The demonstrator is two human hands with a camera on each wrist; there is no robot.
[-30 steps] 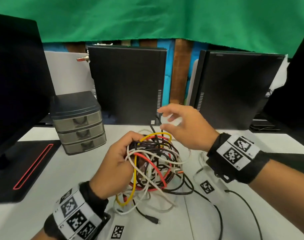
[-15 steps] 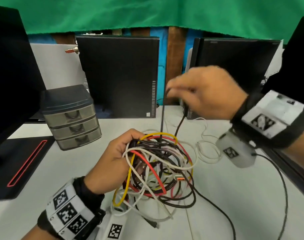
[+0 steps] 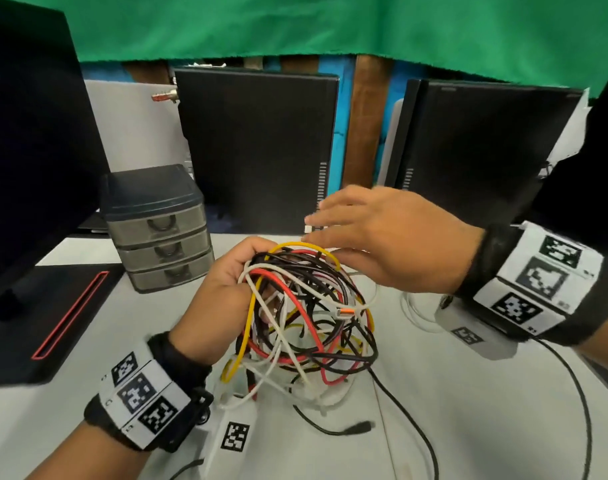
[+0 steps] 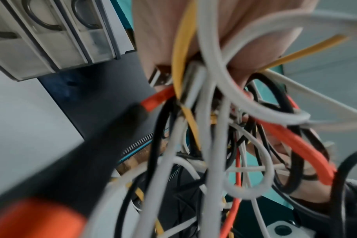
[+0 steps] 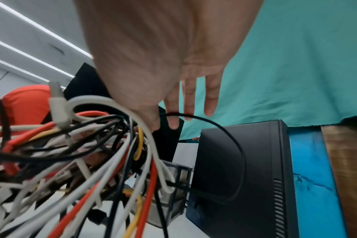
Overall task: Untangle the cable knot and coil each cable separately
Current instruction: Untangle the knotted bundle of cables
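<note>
Green cloth hangs behind a white bench [image 3: 468, 393] carrying dark computer cases along its far edge. At the bench's left edge sits a black monitor base with a red stripe [image 3: 46, 317]; beside it, toward the far edge, stands a small grey drawer unit [image 3: 157, 230] of three drawers. Near the front middle of the bench, the left hand [image 3: 222, 296] has its fingers curled through the cable knot [image 3: 306, 313], a loose ball of white, black, red and yellow cables held just above the surface, presumably to anchor the mass so that single strands can be drawn out against it. A yellow cable [image 3: 309, 247] arches over the top of the knot; an orange-tipped plug [image 3: 345, 311] shows on its right side. Right of the knot, the right hand [image 3: 389, 244] hovers with fingers straight and spread, holding nothing; in the right wrist view a thin black cable [image 5: 214, 124] crosses just beneath its fingertips [image 5: 173, 124], apparently the next strand to be picked. No cable appears separated or coiled yet. Black leads [image 3: 572, 393] trail toward the bench's right front corner.
</note>
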